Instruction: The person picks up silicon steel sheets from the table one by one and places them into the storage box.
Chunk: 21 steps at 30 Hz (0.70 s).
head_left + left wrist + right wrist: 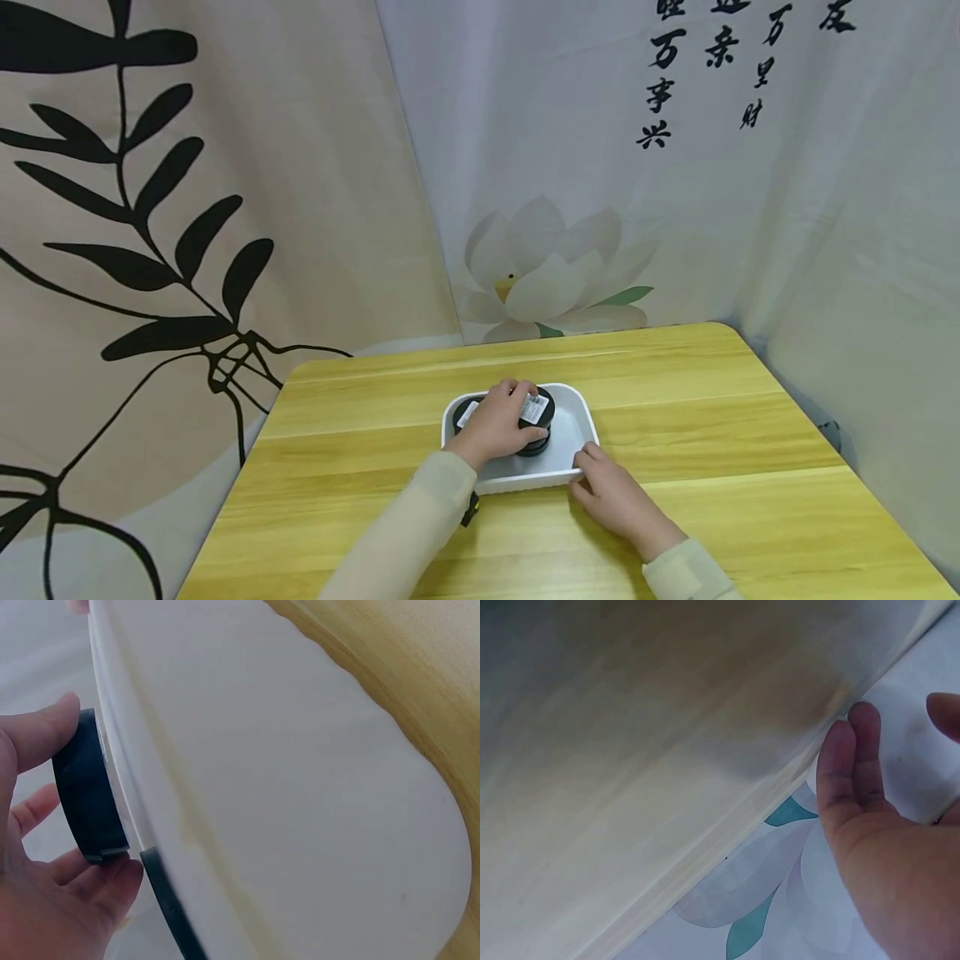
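Black jar in the white tray: my left hand curls over it, gripping; my right hand, fingers straight, touches the tray's near corner.

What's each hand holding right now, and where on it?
The left hand grips a black round jar by its lid rim, inside the white tray. The right hand touches the tray's near right edge.

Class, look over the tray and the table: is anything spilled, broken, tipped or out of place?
Nothing stands out. The white tray sits flat on the table, the left hand grips a black jar upright in it, and the right hand touches the tray's near edge.
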{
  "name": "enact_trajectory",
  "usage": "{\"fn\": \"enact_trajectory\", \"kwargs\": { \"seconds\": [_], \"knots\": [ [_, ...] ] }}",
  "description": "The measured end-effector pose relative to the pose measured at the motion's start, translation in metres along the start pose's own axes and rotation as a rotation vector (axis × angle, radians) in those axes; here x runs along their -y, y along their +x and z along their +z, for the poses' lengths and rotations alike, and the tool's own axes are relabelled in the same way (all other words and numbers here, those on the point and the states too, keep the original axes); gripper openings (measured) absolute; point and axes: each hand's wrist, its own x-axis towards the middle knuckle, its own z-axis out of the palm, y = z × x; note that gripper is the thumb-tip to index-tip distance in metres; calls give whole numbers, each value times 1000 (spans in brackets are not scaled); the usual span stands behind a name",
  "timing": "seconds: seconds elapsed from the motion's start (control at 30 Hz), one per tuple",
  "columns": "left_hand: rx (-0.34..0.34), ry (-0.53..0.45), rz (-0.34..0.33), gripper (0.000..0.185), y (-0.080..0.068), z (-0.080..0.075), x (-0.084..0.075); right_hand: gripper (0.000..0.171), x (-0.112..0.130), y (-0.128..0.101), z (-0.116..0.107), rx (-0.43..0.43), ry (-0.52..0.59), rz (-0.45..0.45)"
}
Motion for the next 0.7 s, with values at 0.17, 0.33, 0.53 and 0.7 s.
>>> {"fn": "enact_trajectory", "kwargs": {
  "seconds": [0.17, 0.33, 0.53, 0.7],
  "knots": [
    [16, 11, -17, 56, 1, 4, -1, 13, 0, 0, 0, 13, 4, 9],
    [20, 48, -12, 56, 3, 9, 2, 12, 0, 0, 0, 22, 6, 13],
    [31, 92, -10, 56, 4, 12, 4, 12, 1, 1, -1, 20, 6, 21],
    [39, 116, -3, 56, 4, 13, 6, 12, 1, 1, 0, 17, -6, 22]
  ]
}}
